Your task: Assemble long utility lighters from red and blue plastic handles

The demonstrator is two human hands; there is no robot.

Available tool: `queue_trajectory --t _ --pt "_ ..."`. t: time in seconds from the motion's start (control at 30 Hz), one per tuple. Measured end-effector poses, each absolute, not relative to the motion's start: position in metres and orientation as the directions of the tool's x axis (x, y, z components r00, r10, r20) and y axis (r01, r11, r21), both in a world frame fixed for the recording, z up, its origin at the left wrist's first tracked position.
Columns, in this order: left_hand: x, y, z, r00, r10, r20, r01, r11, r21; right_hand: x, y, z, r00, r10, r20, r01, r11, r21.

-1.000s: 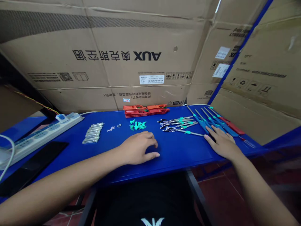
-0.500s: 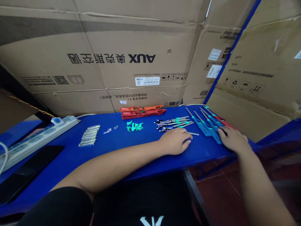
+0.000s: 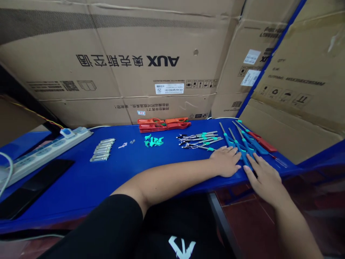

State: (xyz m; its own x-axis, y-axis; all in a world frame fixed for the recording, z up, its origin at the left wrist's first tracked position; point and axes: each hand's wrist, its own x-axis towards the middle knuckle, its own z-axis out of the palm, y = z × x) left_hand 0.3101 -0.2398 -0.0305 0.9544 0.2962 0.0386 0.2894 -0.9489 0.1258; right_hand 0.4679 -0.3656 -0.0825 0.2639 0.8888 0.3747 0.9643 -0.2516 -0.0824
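My left hand (image 3: 226, 162) lies flat, fingers stretched, at the lower ends of several blue long-necked lighters (image 3: 260, 146). Beside it, my right hand (image 3: 264, 176) has its fingers spread over the handle ends of the same group. Both hands look to be touching handles; neither is wrapped round one. A red long-necked lighter (image 3: 265, 143) rests at the right of the blue ones. Left of the hands are metal tubes (image 3: 207, 139) with green collars, black ends and thin wires.
Green trigger-like pieces (image 3: 153, 141), stacked red and orange handle shells (image 3: 164, 126), clear capsules (image 3: 102, 149) and tiny springs (image 3: 132, 141) lie along the blue table (image 3: 129, 172). A power strip (image 3: 51, 153) and black phone-like slab (image 3: 35, 189) sit left. Cardboard (image 3: 129, 36) walls the back.
My left hand has moved right, from the metal tubes to the blue lighters. My right hand has shifted slightly down and spread its fingers. The view has tilted a little.
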Motion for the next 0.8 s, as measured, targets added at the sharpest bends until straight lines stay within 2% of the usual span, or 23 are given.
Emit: queue_trajectory --t 0.17,0.27,0.33,0.43,0.5,0.57,0.67,0.7,0.73,0.8 --pt "0.274 -0.249 -0.022 0.979 0.189 0.076 0.178 -0.975 0.133 0.437 -0.395 -0.087 0.187 0.898 0.398 0.980 -0.201 -0.006" --pt "0.254 -0.249 -0.015 0.983 0.148 0.109 0.127 -0.976 0.178 0.406 -0.405 -0.087 0.209 0.884 0.418 0.975 -0.219 -0.022" --pt "0.245 -0.247 -0.011 0.970 0.194 0.149 0.152 -0.955 0.254 0.383 -0.409 -0.089 0.242 0.870 0.430 0.969 -0.240 -0.060" --pt "0.241 -0.243 -0.010 0.915 0.354 0.192 0.265 -0.888 0.376 0.351 -0.416 -0.093 0.227 0.870 0.438 0.974 -0.196 -0.116" --pt "0.241 -0.243 -0.012 0.914 0.384 0.127 0.302 -0.857 0.419 0.337 -0.420 -0.095 0.192 0.874 0.447 0.977 -0.125 -0.174" --pt "0.241 -0.244 -0.015 0.934 0.357 0.020 0.315 -0.846 0.430 0.333 -0.422 -0.093 0.142 0.860 0.491 0.973 -0.029 -0.229" --pt "0.239 -0.248 -0.018 0.940 0.337 -0.056 0.329 -0.850 0.411 0.356 -0.418 -0.081 0.086 0.729 0.679 0.962 0.116 -0.247" --pt "0.239 -0.249 -0.019 0.939 0.338 -0.062 0.335 -0.857 0.392 0.371 -0.413 -0.074 0.124 0.631 0.766 0.963 0.111 -0.247" --pt "0.238 -0.250 -0.019 0.941 0.332 -0.071 0.334 -0.866 0.371 0.389 -0.406 -0.065 0.196 0.581 0.790 0.963 0.039 -0.268" --pt "0.236 -0.252 -0.017 0.946 0.307 -0.100 0.323 -0.886 0.332 0.429 -0.387 -0.046 0.313 0.605 0.732 0.946 -0.130 -0.297"
